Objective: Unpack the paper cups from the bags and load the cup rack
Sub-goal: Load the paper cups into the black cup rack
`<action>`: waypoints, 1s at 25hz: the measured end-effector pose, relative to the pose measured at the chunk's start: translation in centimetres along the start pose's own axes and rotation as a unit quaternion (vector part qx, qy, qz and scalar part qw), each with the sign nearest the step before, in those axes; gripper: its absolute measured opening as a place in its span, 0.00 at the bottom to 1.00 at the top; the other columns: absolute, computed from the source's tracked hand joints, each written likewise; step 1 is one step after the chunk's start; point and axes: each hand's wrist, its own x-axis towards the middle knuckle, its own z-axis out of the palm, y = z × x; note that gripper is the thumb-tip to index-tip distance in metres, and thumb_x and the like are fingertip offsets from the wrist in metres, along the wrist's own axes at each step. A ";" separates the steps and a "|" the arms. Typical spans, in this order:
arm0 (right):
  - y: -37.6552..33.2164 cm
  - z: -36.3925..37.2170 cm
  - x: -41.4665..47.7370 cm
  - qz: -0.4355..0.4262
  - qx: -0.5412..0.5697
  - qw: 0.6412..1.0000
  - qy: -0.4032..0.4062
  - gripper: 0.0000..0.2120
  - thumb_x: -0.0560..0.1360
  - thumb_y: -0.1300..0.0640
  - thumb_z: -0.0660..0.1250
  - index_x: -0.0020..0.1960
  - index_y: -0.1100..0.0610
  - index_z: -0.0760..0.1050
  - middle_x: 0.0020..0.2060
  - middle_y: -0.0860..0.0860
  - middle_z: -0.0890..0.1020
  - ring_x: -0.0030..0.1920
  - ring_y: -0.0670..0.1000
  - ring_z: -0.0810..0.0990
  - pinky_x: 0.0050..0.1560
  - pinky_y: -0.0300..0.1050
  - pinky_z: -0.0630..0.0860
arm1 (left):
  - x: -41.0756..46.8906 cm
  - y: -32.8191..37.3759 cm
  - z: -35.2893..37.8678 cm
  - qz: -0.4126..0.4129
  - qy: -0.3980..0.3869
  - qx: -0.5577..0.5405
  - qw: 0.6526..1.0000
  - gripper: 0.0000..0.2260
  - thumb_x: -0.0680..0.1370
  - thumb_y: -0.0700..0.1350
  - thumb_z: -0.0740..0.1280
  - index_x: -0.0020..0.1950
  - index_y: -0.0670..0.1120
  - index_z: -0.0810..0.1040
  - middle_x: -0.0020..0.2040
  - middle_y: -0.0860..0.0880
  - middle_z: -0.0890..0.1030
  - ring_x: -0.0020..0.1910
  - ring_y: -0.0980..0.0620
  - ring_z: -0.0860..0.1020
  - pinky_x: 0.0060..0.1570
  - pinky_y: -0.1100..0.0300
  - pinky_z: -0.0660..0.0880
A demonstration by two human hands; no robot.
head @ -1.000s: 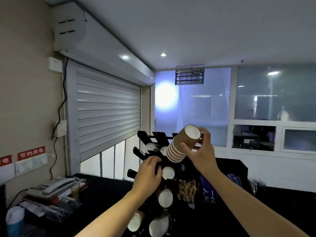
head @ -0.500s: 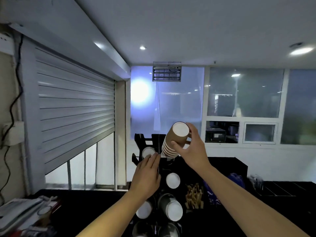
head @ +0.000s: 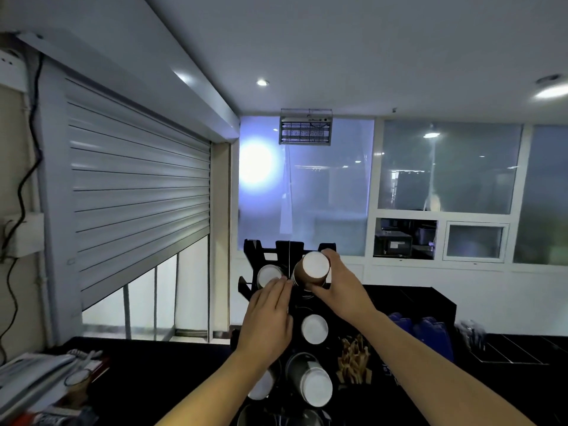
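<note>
Down since a moment ago, the right hand (head: 341,292) curls round the stack of paper cups (head: 312,269), feeding it rim-first into an upper slot of the cup rack (head: 282,252). The left hand (head: 267,321) lies flat, fingers straight, on the rack front just beside, likely bracing it. Below, other slots already hold cups, above the dark table (head: 138,379).

The right hand (head: 341,290) has lowered the cup stack (head: 313,269) to the rack (head: 296,249).

Drinks-shop counter (head: 159,379): cup rack (head: 254,249), wooden stirrers (head: 353,361), roller shutter (head: 138,195).
</note>
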 end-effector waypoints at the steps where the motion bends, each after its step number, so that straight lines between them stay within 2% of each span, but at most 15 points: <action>1: 0.6 0.2 0.0 -0.006 -0.031 0.999 -0.006 0.34 0.71 0.44 0.75 0.70 0.44 0.61 0.60 0.44 0.78 0.57 0.49 0.79 0.54 0.48 0.78 | 0.0 0.0 0.0 0.001 0.005 0.000 1.000 0.31 0.73 0.42 0.66 0.76 0.42 0.67 0.74 0.45 0.70 0.75 0.45 0.67 0.70 0.46 0.70; 5: 1.5 1.1 0.3 -0.041 -0.102 0.994 -0.016 0.36 0.74 0.45 0.72 0.77 0.48 0.58 0.70 0.48 0.72 0.65 0.52 0.74 0.63 0.52 0.74 | 0.0 0.3 0.1 -0.003 0.022 0.001 1.000 0.30 0.73 0.42 0.64 0.76 0.43 0.67 0.74 0.45 0.70 0.74 0.46 0.67 0.71 0.47 0.69; 10: 2.1 1.3 0.3 -0.082 -0.043 0.995 -0.030 0.32 0.79 0.39 0.63 0.79 0.45 0.56 0.76 0.44 0.65 0.73 0.48 0.67 0.72 0.49 0.67 | 0.2 0.4 0.3 -0.013 0.037 -0.003 0.999 0.29 0.73 0.41 0.64 0.75 0.43 0.69 0.72 0.46 0.72 0.73 0.46 0.69 0.69 0.47 0.70; 12: 2.0 1.4 0.3 -0.067 -0.002 0.997 -0.028 0.28 0.81 0.38 0.60 0.78 0.42 0.58 0.75 0.43 0.67 0.73 0.45 0.67 0.72 0.46 0.67 | 0.2 0.4 0.3 -0.015 0.044 -0.008 0.999 0.28 0.74 0.41 0.63 0.75 0.43 0.69 0.73 0.46 0.72 0.73 0.46 0.69 0.70 0.47 0.70; 15: 2.0 1.8 0.5 -0.047 0.019 0.999 -0.002 0.25 0.80 0.38 0.61 0.76 0.40 0.62 0.70 0.41 0.72 0.68 0.43 0.71 0.66 0.44 0.71 | 0.3 0.4 0.7 -0.014 0.061 -0.022 0.998 0.27 0.73 0.40 0.64 0.74 0.43 0.70 0.72 0.46 0.72 0.73 0.47 0.69 0.70 0.48 0.69; 20: 2.1 2.5 0.2 -0.038 0.059 0.997 0.018 0.24 0.81 0.40 0.62 0.75 0.41 0.64 0.68 0.39 0.72 0.67 0.40 0.70 0.63 0.37 0.69 | 0.2 0.4 1.1 -0.016 0.083 -0.031 0.996 0.27 0.73 0.38 0.67 0.73 0.43 0.72 0.72 0.46 0.73 0.73 0.47 0.69 0.72 0.52 0.66; 25: 2.5 2.3 -0.2 -0.022 0.080 0.995 0.057 0.21 0.80 0.46 0.65 0.72 0.44 0.67 0.65 0.39 0.73 0.64 0.39 0.71 0.64 0.40 0.71 | 0.1 0.4 1.2 -0.013 0.087 -0.032 0.996 0.28 0.73 0.38 0.67 0.73 0.42 0.72 0.72 0.46 0.73 0.73 0.48 0.69 0.72 0.54 0.64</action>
